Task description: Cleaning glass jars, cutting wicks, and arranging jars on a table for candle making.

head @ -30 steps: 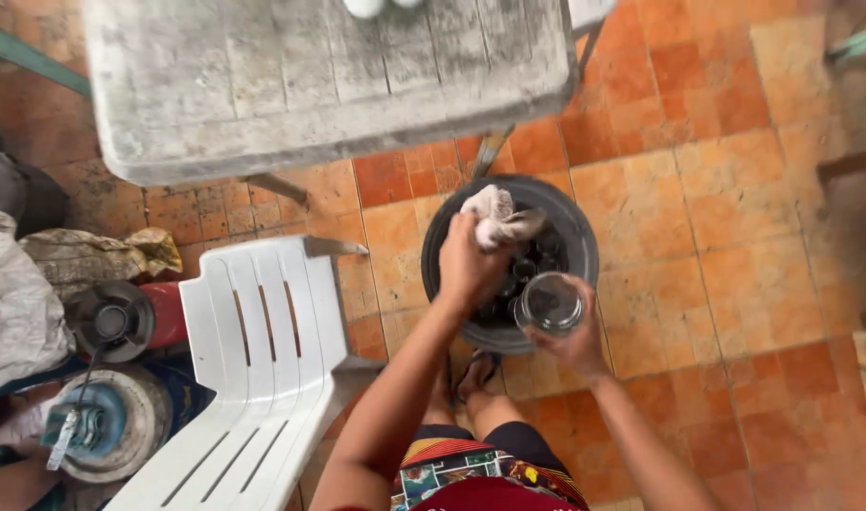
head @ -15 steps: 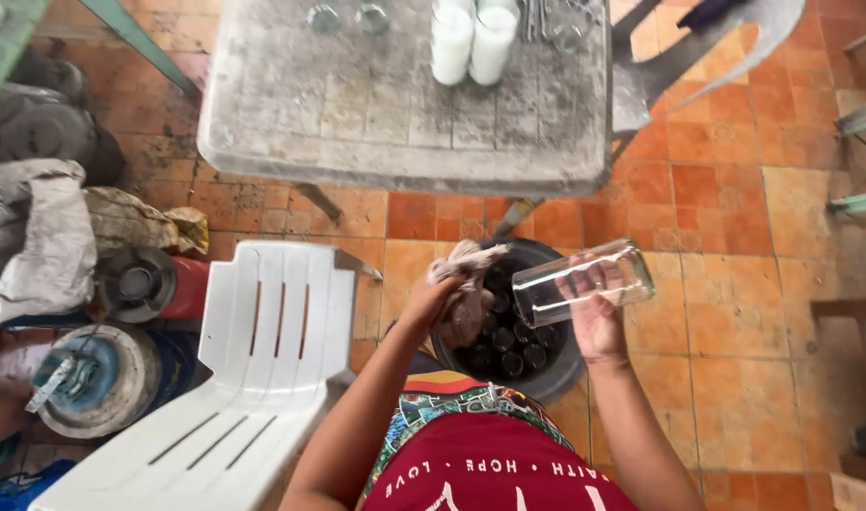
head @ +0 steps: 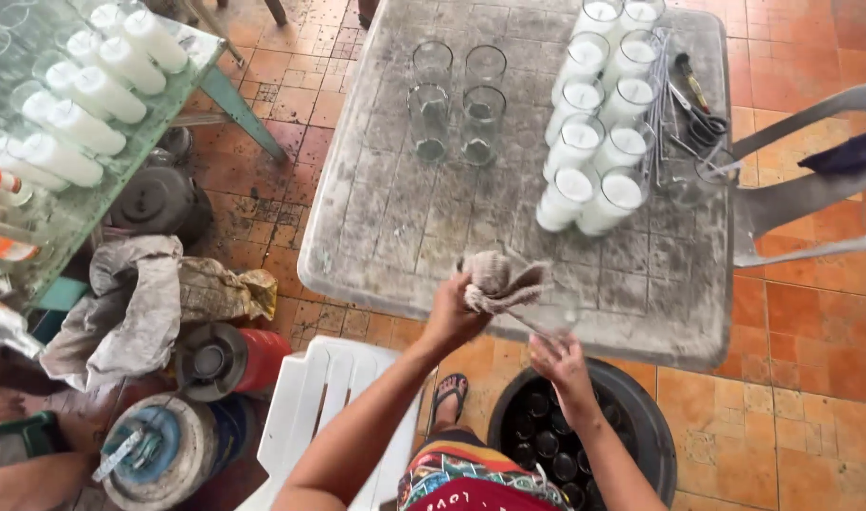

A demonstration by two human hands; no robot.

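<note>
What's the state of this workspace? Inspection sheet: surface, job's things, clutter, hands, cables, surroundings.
Surface: grey, stained plastic table.
Job's things: crumpled cloth in the left hand; clear glass at the table's near edge under the right hand.
Clutter: four empty glasses; a double row of white-filled glasses; scissors and metal rods beside them.
Hands: left hand shut on the cloth; right hand on the glass, grip unclear.
Cables: nothing seen.
Surroundings: black tub of glasses on the orange tiled floor; white plastic chair; side table of white-filled glasses; rags and metal burners at left.
</note>
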